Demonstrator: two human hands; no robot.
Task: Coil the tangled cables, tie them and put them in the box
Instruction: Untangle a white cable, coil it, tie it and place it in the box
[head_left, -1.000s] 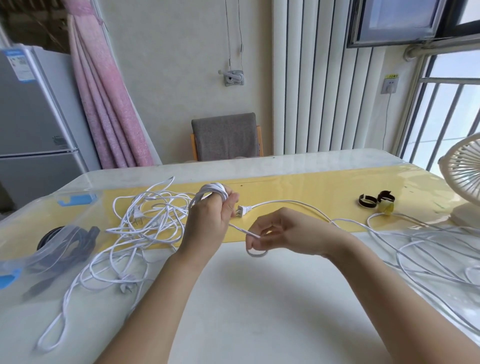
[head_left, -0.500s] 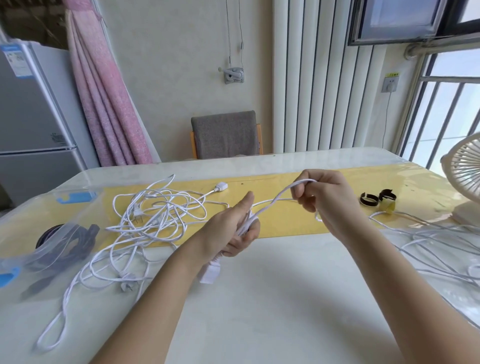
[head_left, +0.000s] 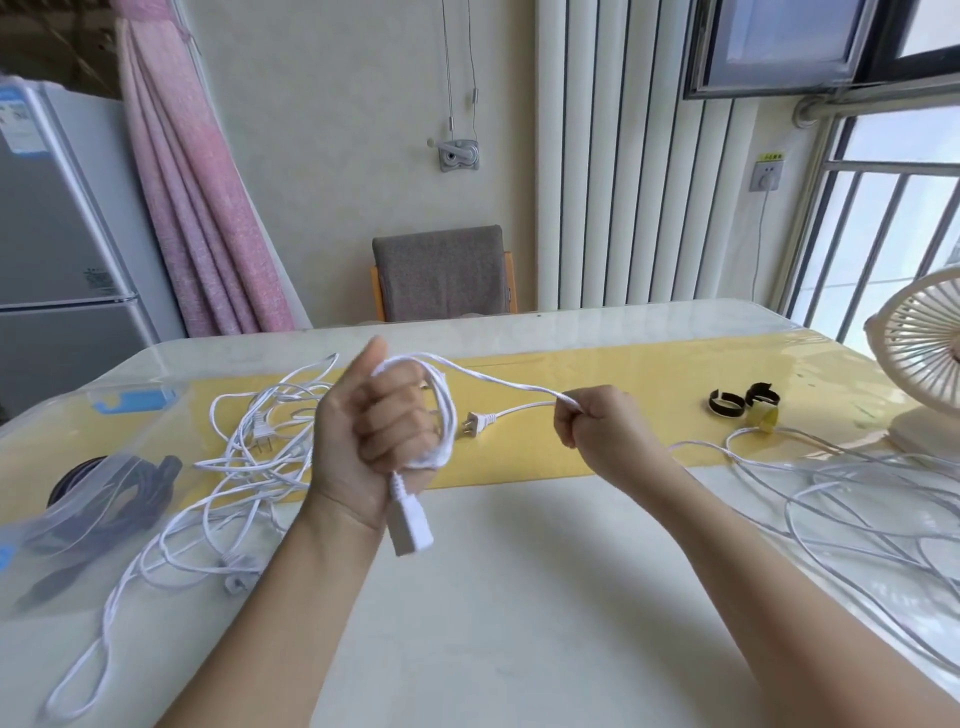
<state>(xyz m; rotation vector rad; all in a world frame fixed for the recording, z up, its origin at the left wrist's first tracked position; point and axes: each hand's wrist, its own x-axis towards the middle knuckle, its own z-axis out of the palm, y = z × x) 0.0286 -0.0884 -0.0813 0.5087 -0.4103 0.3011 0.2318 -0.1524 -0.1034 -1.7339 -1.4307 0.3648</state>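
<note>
Cable looped round left hand, right hand pinching — fridge sticker blurred

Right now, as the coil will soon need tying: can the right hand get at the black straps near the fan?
Probably yes, once free: the right hand pinches the white cable, but the black straps lie just to its right on open table, nothing between.

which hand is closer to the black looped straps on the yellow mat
Right. The right hand, pinching the white cable, lies to the left of the black looped straps; the left hand, with that cable coiled round it, is farther left, beyond it.
</note>
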